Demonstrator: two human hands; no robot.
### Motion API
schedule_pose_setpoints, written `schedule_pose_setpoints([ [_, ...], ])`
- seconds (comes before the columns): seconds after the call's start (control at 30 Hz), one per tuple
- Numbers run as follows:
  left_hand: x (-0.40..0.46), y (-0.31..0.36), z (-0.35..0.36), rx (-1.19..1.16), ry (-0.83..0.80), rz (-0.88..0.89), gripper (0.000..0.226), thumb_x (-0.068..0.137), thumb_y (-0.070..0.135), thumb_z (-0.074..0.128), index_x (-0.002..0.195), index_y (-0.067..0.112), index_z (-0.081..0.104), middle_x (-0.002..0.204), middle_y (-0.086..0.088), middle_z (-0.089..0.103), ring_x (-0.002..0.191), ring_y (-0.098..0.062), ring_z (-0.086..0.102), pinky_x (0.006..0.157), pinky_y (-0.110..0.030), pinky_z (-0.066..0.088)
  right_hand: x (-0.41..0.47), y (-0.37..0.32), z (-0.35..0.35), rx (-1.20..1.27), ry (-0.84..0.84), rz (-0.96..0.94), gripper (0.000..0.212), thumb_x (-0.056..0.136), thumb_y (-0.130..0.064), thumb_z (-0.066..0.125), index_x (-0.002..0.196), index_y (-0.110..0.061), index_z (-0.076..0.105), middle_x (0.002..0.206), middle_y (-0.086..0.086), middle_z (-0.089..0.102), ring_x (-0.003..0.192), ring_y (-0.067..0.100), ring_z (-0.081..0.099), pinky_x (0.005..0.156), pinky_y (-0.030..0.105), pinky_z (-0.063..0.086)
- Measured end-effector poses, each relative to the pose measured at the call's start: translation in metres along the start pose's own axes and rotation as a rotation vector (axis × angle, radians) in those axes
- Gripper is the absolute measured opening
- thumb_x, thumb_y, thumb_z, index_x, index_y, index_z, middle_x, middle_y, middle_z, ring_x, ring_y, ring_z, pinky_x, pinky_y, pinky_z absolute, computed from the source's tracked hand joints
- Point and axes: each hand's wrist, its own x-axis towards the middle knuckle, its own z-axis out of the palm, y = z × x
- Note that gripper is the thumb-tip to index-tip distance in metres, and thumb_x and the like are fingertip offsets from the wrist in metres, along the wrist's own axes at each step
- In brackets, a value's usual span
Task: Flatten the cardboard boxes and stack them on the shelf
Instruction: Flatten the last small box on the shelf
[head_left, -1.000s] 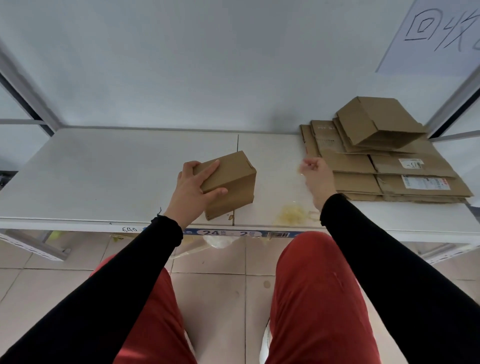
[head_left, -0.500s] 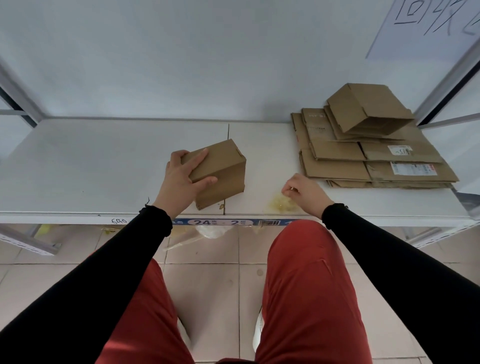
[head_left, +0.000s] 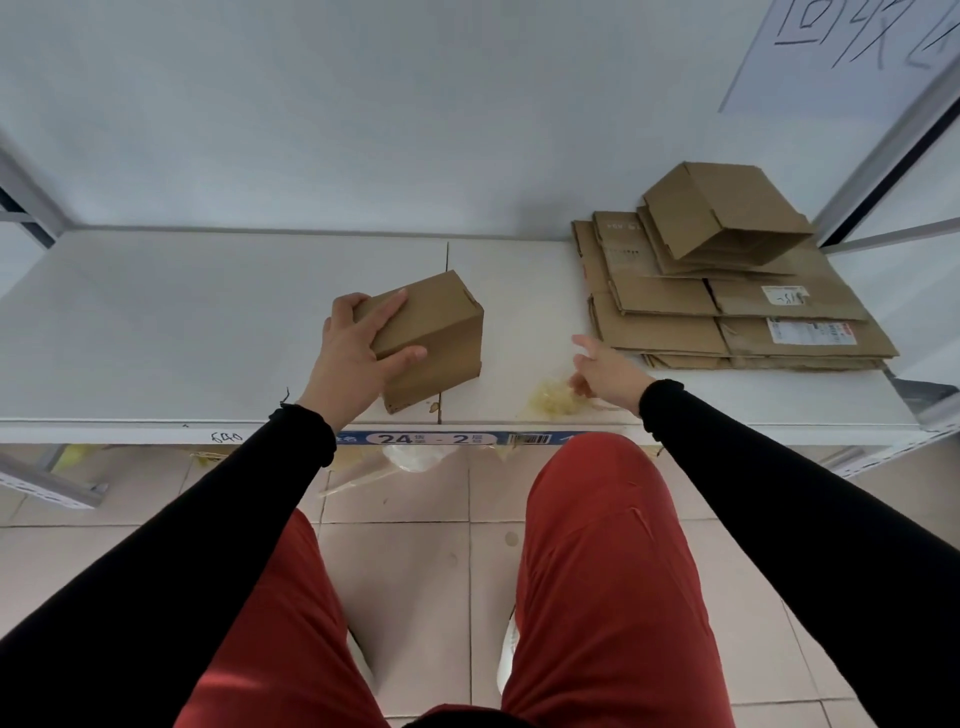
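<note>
- One box (head_left: 434, 338) is left unflattened, near the shelf (head_left: 156, 322) front, your left hand (head_left: 358, 358) clamped on its corner.
- Right hand (head_left: 605, 371) hovers beside it, fingers apart.
- Light, stiff cardboard, likely; press opposite edges to collapse it.
- Farther right: the flattened stack (head_left: 727, 312).

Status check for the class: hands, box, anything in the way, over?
Left hand grips unflattened box on shelf. Right hand open, holds nothing. Flat stack at right; yellowish residue near shelf's front edge.
</note>
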Motion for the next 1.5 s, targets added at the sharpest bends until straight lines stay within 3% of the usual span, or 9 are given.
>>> schedule_pose_setpoints([
  [0.1, 0.001, 0.001, -0.004, -0.006, -0.05, -0.025, 0.07, 0.087, 0.047, 0.073, 0.149, 0.044, 0.042, 0.143, 0.011, 0.024, 0.136, -0.014, 0.025, 0.118, -0.037, 0.029, 0.004, -0.016, -0.006, -0.097, 0.053, 0.044, 0.055, 0.108, -0.019, 0.033, 0.161, -0.02, 0.016, 0.116, 0.016, 0.066, 0.086, 0.025, 0.07, 0.087, 0.042, 0.055],
  [0.2, 0.003, 0.003, -0.011, -0.068, -0.087, -0.053, 0.076, 0.087, 0.064, 0.063, 0.152, 0.053, 0.025, 0.14, 0.015, 0.027, 0.137, -0.015, 0.03, 0.117, -0.038, 0.031, 0.002, -0.048, -0.002, -0.413, 0.305, -0.161, 0.048, 0.106, -0.028, 0.039, 0.153, -0.017, 0.036, 0.133, 0.012, 0.061, 0.105, 0.027, 0.065, 0.092, 0.041, 0.053],
  [0.4, 0.004, 0.015, -0.015, -0.331, -0.011, -0.155, 0.078, 0.1, 0.046, 0.056, 0.159, 0.042, 0.005, 0.151, 0.005, 0.029, 0.139, -0.01, 0.034, 0.11, -0.029, 0.034, -0.015, -0.127, 0.044, 0.224, 0.037, -0.28, 0.055, 0.105, -0.036, 0.049, 0.155, -0.018, 0.034, 0.139, -0.001, 0.046, 0.081, 0.014, 0.062, 0.07, 0.028, 0.055],
  [0.5, 0.009, 0.014, -0.021, -0.343, -0.011, -0.233, 0.076, 0.099, 0.039, 0.062, 0.159, 0.033, 0.016, 0.139, 0.003, 0.045, 0.118, -0.01, 0.053, 0.089, -0.018, 0.044, -0.013, -0.137, 0.055, 0.41, -0.049, -0.257, 0.051, 0.106, -0.031, 0.05, 0.153, -0.017, 0.038, 0.137, 0.005, 0.054, 0.07, 0.013, 0.062, 0.065, 0.026, 0.056],
  [0.77, 0.022, 0.014, -0.03, -0.387, -0.014, -0.319, 0.04, 0.096, 0.052, 0.059, 0.117, 0.02, 0.07, 0.113, -0.005, 0.07, 0.11, -0.026, 0.065, 0.098, -0.047, 0.055, -0.024, -0.127, 0.065, 0.584, -0.009, -0.309, 0.032, 0.106, -0.029, 0.05, 0.136, -0.018, 0.054, 0.131, 0.002, 0.057, 0.082, 0.02, 0.069, 0.08, 0.03, 0.061],
  [1.0, 0.035, 0.029, -0.038, -0.375, -0.003, -0.43, 0.053, 0.095, 0.062, 0.053, 0.121, 0.018, 0.067, 0.11, -0.002, 0.071, 0.106, -0.022, 0.066, 0.092, -0.045, 0.057, -0.03, -0.128, 0.063, 0.625, 0.018, -0.262, 0.032, 0.103, -0.045, 0.051, 0.099, -0.014, 0.046, 0.11, 0.003, 0.063, 0.086, 0.03, 0.075, 0.083, 0.034, 0.062],
  [1.17, 0.036, 0.039, -0.03, -0.244, -0.001, -0.416, 0.053, 0.098, 0.063, 0.044, 0.119, 0.017, 0.059, 0.11, -0.004, 0.066, 0.098, -0.021, 0.064, 0.088, -0.046, 0.058, -0.031, -0.132, 0.055, 0.462, -0.024, -0.273, 0.029, 0.099, -0.037, 0.063, 0.094, -0.012, 0.048, 0.095, 0.01, 0.064, 0.074, 0.023, 0.072, 0.082, 0.039, 0.062],
  [1.33, 0.036, 0.049, -0.025, -0.198, -0.062, -0.418, 0.068, 0.087, 0.05, 0.073, 0.126, 0.017, 0.029, 0.102, 0.004, 0.057, 0.09, -0.011, 0.059, 0.068, -0.03, 0.052, -0.028, -0.144, 0.037, 0.15, -0.178, -0.341, 0.038, 0.105, -0.034, 0.051, 0.143, -0.034, 0.053, 0.109, 0.003, 0.065, 0.064, 0.015, 0.061, 0.077, 0.035, 0.063],
  [1.5, 0.04, 0.05, -0.028, -0.156, -0.093, -0.421, 0.067, 0.087, 0.028, 0.076, 0.129, 0.019, 0.025, 0.101, 0.0, 0.054, 0.087, -0.014, 0.059, 0.062, -0.027, 0.051, -0.027, -0.155, 0.03, -0.375, -0.142, -0.448, 0.037, 0.11, -0.036, 0.032, 0.136, -0.03, 0.059, 0.108, -0.008, 0.061, 0.062, 0.007, 0.055, 0.072, 0.025, 0.053],
])
